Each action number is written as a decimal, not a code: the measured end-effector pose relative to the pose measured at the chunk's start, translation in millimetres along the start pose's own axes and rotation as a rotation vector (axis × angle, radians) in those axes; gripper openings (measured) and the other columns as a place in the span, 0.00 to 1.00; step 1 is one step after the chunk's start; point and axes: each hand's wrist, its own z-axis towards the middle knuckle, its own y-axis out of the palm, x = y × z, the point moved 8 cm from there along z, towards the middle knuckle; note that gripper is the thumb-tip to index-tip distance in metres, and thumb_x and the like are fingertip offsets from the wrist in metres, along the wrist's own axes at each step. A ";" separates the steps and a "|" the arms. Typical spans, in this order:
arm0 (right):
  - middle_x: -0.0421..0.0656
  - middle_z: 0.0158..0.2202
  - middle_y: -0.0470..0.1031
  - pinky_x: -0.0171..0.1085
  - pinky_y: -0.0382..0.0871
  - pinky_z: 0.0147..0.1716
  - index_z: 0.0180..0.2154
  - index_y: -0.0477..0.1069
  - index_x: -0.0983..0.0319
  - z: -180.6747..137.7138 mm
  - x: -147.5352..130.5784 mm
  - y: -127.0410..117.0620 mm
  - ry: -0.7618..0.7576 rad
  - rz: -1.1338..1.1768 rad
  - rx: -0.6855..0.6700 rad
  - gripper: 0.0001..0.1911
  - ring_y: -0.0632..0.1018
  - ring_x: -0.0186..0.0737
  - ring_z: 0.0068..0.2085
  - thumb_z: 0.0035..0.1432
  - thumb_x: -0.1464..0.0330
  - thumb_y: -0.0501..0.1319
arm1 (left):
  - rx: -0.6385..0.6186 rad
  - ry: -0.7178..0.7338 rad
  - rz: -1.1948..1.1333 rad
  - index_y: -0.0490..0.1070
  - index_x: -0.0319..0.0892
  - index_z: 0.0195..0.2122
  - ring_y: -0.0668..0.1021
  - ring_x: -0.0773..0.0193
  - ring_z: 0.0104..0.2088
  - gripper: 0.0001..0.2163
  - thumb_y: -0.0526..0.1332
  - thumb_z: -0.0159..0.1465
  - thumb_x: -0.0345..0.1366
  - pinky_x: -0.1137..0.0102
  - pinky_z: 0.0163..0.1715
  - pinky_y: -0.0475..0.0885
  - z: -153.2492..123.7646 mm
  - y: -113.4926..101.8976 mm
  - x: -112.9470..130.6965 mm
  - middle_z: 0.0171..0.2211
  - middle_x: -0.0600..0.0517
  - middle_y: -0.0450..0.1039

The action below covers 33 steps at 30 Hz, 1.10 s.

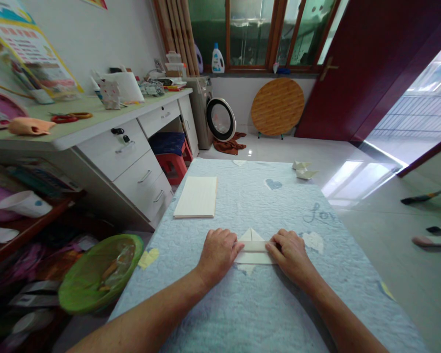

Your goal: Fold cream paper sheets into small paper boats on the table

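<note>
A sheet of white paper folded into a boat-like shape [253, 251] lies flat on the pale blue quilted cover [250, 314], a triangular peak pointing away from me. My left hand [217, 255] presses on its left end, and my right hand [289, 257] holds its right end with the fingers over the folded band. A stack of cream paper sheets [195, 197] lies farther up the cover, left of centre. Two small folded paper pieces [303, 170] sit near the cover's far right corner.
A white drawer desk [132, 157] with scattered items runs along the left, above a green basin [99, 273] and a cluttered shelf [25, 215]. A red stool [172, 167], washing machine [200, 112] and round wooden board [277, 107] stand beyond the cover.
</note>
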 end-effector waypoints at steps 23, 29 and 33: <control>0.43 0.31 0.74 0.41 0.53 0.36 0.26 0.72 0.60 -1.6 2.3 -4.3 0.098 -0.145 0.016 0.13 0.70 0.46 0.37 0.63 0.64 0.59 | 0.117 0.182 0.002 0.71 0.46 0.44 0.70 0.56 0.43 0.07 0.61 0.66 0.30 0.62 0.43 0.64 -5.3 -8.1 5.4 0.41 0.51 0.71; 0.44 0.31 0.73 0.42 0.54 0.37 0.28 0.71 0.60 -4.3 -3.3 -6.9 0.090 -0.184 0.075 0.11 0.69 0.47 0.37 0.63 0.66 0.59 | -0.004 0.504 0.107 0.71 0.43 0.40 0.71 0.59 0.38 0.04 0.59 0.68 0.35 0.64 0.39 0.66 -16.3 0.9 26.7 0.36 0.52 0.72; 0.44 0.33 0.72 0.43 0.57 0.39 0.34 0.70 0.61 -6.9 -9.7 -13.1 0.043 -0.147 0.181 0.02 0.68 0.47 0.38 0.60 0.70 0.61 | -0.006 0.529 0.156 0.69 0.40 0.49 0.72 0.57 0.37 0.10 0.59 0.68 0.33 0.63 0.39 0.68 -25.2 2.8 31.5 0.38 0.50 0.72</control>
